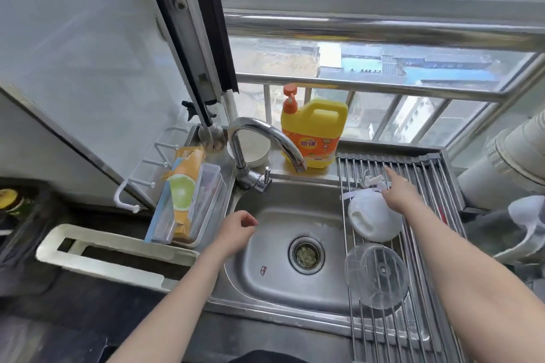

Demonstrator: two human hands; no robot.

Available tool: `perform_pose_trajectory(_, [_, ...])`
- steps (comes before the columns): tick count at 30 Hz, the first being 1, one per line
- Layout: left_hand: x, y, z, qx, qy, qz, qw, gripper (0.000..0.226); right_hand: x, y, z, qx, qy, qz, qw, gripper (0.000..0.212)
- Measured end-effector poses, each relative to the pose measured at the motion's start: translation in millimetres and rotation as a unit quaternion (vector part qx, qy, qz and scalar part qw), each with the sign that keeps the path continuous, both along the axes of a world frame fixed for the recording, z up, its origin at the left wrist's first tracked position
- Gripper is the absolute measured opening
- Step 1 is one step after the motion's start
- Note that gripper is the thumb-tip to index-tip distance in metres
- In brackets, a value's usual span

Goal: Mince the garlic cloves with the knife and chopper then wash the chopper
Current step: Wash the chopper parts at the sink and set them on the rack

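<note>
While both forearms reach over the stainless sink (pixel 283 283), the chopper lies in parts on the roll-up drying rack (pixel 424 168) that spans the sink's right side. White chopper lid (pixel 372 219): tilted on the rack bars, its pull cord and small white pieces just behind it. Clear chopper bowl (pixel 377 275): nearer the camera on the same rack, just beside the lid, mouth facing the camera. Right hand (pixel 399 193): above the lid's far edge, fingers extended, index finger pointing away across the rack; it holds nothing. Whether it touches the lid cannot be told. Left hand (pixel 237 230): over the sink's left edge, fingers loosely curled, empty. Chrome faucet (pixel 265 144): spout arched over the basin. Drain strainer (pixel 306 255) holds pale green scraps. Yellow dish soap jug (pixel 314 132) stands on the ledge behind.
</note>
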State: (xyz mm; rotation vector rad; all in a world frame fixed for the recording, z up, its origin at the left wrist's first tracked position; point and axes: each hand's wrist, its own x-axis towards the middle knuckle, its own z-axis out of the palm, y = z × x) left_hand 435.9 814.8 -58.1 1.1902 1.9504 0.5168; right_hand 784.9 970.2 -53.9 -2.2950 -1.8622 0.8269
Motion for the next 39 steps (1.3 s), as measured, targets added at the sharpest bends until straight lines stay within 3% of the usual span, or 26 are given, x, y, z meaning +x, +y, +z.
perform_pose_trajectory(6, [-1.3, 2.6, 0.0, -0.009, -0.006, 0.013, 1.0, 0.027, -5.9, 17.2, -7.0, -0.024, -0.047, 0.015, 0.998, 0.046])
perform_pose_trajectory(10, [-1.9, 4.8, 0.0, -0.012, -0.006, 0.013, 1.0, 0.026, -11.3, 24.1, -11.3, 0.014, -0.068, 0.023, 0.997, 0.028])
perform_pose_trajectory(14, [-2.1, 5.9, -2.6, -0.014, -0.009, 0.023, 1.0, 0.029, -14.6, 26.2, -13.5, 0.096, -0.076, 0.022, 0.992, 0.024])
perform_pose_trajectory(17, [-2.6, 7.3, -6.7, -0.026, -0.005, 0.027, 0.999, 0.028, -19.9, 22.8, -5.2, 0.187, -0.027, 0.016, 0.982, 0.025])
perform_pose_trajectory(20, [4.6, 11.2, -6.5, -0.024, -0.009, 0.016, 1.0, 0.028, -44.7, 4.1, 16.4, 0.284, 0.12, -0.042, 0.95, 0.024])
perform_pose_trajectory(22, [12.5, 13.3, -5.2, -0.019, -0.008, 0.002, 1.0, 0.029, -71.0, -15.5, 24.0, 0.247, 0.239, -0.077, 0.936, 0.02])
perform_pose_trajectory(24, [21.9, 13.6, -3.4, -0.012, -0.026, 0.004, 1.0, 0.028, -94.9, -36.3, 16.5, 0.121, 0.323, -0.107, 0.932, 0.02])
perform_pose_trajectory(26, [34.3, 12.4, 2.0, -0.015, -0.068, 0.02, 0.997, 0.025, -112.9, -60.3, 3.5, -0.002, 0.367, -0.149, 0.918, 0.024])
perform_pose_trajectory(28, [51.0, 8.4, 12.0, -0.052, -0.133, 0.042, 0.989, 0.018, -128.9, -83.5, -9.6, -0.031, 0.387, -0.194, 0.901, 0.029])
perform_pose_trajectory(30, [67.2, 3.9, 22.6, -0.139, -0.234, 0.073, 0.959, 0.022, -142.4, -105.5, -13.6, 0.002, 0.365, -0.192, 0.911, 0.026])
perform_pose_trajectory(34, [84.0, -4.4, 31.9, -0.235, -0.478, 0.172, 0.829, 0.053, -155.9, -142.0, -8.8, 0.068, 0.306, -0.094, 0.945, 0.02])
perform_pose_trajectory(36, [88.6, -5.8, 34.7, -0.244, -0.522, 0.207, 0.79, 0.054, -156.1, -153.9, -8.7, 0.12, 0.245, -0.039, 0.961, 0.02])
perform_pose_trajectory(39, [95.6, -7.2, 37.3, -0.251, -0.538, 0.251, 0.764, 0.039, -153.9, -162.2, -9.9, 0.139, 0.204, 0.02, 0.969, 0.019])
